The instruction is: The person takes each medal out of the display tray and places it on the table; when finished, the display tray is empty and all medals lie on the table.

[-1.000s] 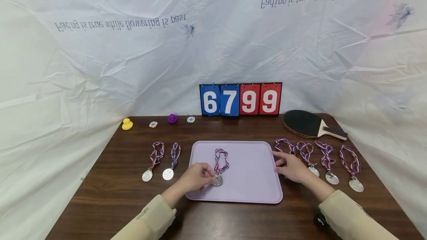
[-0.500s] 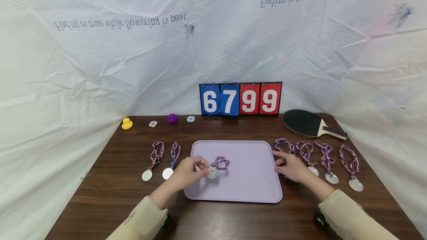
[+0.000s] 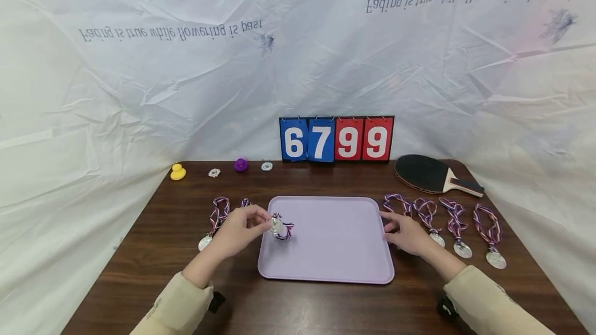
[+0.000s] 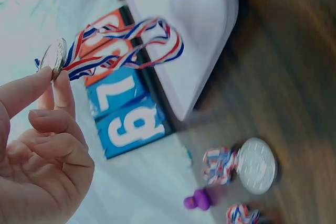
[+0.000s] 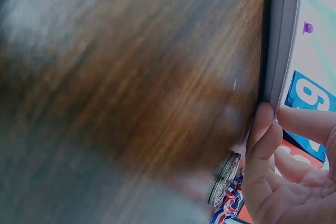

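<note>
My left hand pinches a silver medal by its disc between thumb and forefinger, raised over the left edge of the lilac tray. Its red, white and blue ribbon dangles in a loop, as the left wrist view shows. At the tray's right edge my right hand grips the rim, with thumb and fingers on either side of it in the right wrist view. Left of the tray lie two more medals; one shows its disc, while my left hand hides most of the other in the head view.
Several ribboned medals, one with its disc at the far right, lie right of the tray. Behind stand a flip scoreboard and a table tennis bat. A yellow duck, a purple duck and small chips line the back edge.
My left hand has lifted the medal off the middle-left of the tray and carried it leftward to the tray's left edge. The right hand has stayed at the rim.
</note>
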The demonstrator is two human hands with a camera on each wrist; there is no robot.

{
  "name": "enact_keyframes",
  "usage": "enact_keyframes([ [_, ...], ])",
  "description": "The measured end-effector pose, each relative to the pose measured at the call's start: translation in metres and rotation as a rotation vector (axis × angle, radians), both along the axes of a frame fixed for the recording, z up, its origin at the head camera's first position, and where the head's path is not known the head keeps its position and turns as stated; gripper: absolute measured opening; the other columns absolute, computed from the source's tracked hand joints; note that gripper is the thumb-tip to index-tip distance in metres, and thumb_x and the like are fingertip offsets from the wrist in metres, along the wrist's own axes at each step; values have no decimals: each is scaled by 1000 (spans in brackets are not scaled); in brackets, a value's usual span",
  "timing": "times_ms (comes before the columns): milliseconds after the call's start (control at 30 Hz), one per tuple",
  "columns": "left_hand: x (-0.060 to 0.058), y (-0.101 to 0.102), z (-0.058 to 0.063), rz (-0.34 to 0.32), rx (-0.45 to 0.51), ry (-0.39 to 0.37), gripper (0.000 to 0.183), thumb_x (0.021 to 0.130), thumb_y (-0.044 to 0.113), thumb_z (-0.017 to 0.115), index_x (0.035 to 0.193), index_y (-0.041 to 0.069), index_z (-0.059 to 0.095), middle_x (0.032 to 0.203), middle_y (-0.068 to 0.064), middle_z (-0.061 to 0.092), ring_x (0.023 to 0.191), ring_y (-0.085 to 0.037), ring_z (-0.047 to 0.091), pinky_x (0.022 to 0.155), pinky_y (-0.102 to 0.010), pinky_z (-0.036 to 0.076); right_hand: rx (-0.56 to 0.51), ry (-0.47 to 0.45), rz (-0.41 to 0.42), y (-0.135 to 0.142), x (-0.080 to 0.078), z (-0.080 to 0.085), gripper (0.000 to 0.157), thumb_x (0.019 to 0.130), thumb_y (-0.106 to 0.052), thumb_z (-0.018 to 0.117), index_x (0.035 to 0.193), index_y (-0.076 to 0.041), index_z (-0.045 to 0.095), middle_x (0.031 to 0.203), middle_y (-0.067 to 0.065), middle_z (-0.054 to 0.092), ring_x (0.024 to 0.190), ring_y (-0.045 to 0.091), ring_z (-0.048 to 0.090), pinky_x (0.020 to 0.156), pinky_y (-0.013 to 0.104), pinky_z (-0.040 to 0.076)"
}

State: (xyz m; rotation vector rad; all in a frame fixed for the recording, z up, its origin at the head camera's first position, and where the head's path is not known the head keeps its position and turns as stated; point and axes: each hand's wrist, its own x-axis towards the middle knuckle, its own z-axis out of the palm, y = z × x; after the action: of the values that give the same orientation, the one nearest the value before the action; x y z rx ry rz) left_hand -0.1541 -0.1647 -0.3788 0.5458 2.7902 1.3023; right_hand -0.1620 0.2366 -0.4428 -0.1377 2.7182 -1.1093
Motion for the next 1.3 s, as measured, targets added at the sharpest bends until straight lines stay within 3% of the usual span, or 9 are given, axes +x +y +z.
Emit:
enact_keyframes([
  [300, -7, -37, 17, 96, -41, 57, 8, 80, 22, 68, 86, 18, 63, 74, 4, 60, 56, -18, 48, 51, -27, 39, 3, -5, -4, 0, -1, 0, 58, 79, -7, 66, 131, -4, 43, 86, 7, 59, 57, 17, 51, 52, 31, 45],
  [533, -17, -72, 21, 151, -54, 87, 13, 82, 26, 66, 89, 16, 63, 76, 1, 60, 57, -18, 52, 50, -28, 42, 0, 4, 7, 1, -2, 2, 57, 78, -6, 66, 131, -2, 43, 86, 7, 59, 56, 17, 52, 52, 31, 45],
  [767, -29, -106, 18, 209, -68, 152, 18, 83, 27, 64, 93, 13, 62, 80, -1, 62, 67, -19, 56, 57, -27, 42, -5, -8, -4, 0, -1, 0, 57, 78, -6, 66, 131, -4, 43, 86, 7, 59, 57, 17, 51, 52, 31, 45],
  [1000, -40, -136, 14, 288, -57, 142, 23, 85, 29, 61, 97, 9, 61, 84, -7, 63, 73, -17, 57, 59, -25, 40, -9, 2, 4, 0, -1, 0, 57, 78, -5, 66, 131, -3, 43, 86, 7, 58, 56, 17, 51, 51, 31, 45],
  [1300, -55, -167, 1, 330, -26, 119, 27, 86, 25, 60, 101, 3, 59, 88, -13, 62, 72, -16, 53, 56, -25, 40, -13, -9, -9, -1, -1, 1, 57, 79, -6, 65, 131, -4, 43, 87, 7, 58, 56, 18, 52, 52, 31, 45],
])
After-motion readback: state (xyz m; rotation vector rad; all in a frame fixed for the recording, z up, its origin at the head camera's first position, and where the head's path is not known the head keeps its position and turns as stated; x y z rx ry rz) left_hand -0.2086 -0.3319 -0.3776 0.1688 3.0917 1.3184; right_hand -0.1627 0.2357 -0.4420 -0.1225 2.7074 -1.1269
